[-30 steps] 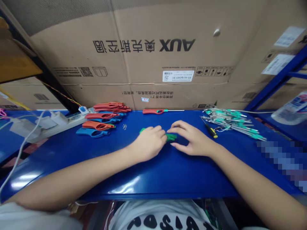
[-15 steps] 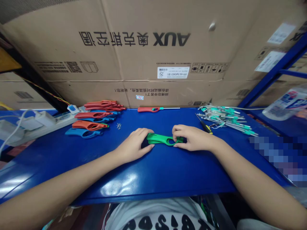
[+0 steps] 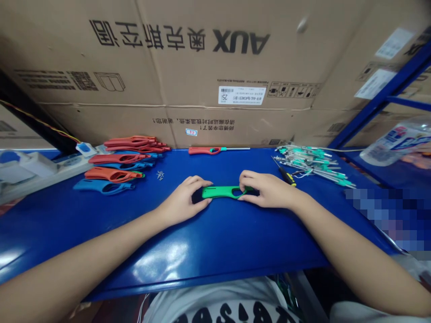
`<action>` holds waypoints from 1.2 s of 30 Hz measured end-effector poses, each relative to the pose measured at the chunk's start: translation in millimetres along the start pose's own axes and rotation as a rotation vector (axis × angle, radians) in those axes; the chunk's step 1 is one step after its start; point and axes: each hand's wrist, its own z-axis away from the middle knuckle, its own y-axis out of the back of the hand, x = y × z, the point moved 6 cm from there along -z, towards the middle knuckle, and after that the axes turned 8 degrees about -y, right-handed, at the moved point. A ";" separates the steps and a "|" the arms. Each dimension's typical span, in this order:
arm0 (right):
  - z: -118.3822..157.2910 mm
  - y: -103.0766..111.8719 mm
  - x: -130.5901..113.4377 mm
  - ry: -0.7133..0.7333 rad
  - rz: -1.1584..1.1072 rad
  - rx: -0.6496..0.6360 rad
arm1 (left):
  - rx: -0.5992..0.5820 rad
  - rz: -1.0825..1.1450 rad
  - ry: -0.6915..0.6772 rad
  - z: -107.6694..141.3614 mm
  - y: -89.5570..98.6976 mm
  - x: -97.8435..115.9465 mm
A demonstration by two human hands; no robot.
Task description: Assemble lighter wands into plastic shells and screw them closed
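Observation:
A green lighter casing [image 3: 220, 192] lies across the middle of the blue table, its trigger loop to the right. My left hand [image 3: 186, 197] pinches its blunt left end between thumb and fingers. Over the right end, my right hand [image 3: 261, 189] is closed, with thumb and fingers gripping around the loop; the fingertips partly cover that end. Beyond the hands rests a lighter [image 3: 204, 151] with a red handle and a long metal tube. A black-and-yellow screwdriver [image 3: 288, 177] is just past my right hand.
Red, orange and blue casings [image 3: 111, 174] are stacked at the left, beside a small pile of screws [image 3: 160, 175]. Metal rods with teal parts [image 3: 313, 163] are heaped at the right. A power strip [image 3: 63, 168] stands far left. A large cardboard box [image 3: 188, 67] forms the back wall.
The camera view has shifted a little. Both hands keep their grip on the green casing, which now looks more level and shows its side more plainly.

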 end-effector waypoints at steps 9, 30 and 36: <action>2.7 29.3 10.0 -0.100 -0.128 0.391 | 0.015 -0.022 -0.016 -0.4 0.6 1.3; -1.1 13.1 23.1 -0.205 -0.028 0.069 | -0.033 -0.092 -0.145 2.0 1.0 28.7; 32.3 67.5 101.3 -0.629 0.273 0.319 | -0.153 -0.175 -0.209 4.9 -4.3 38.4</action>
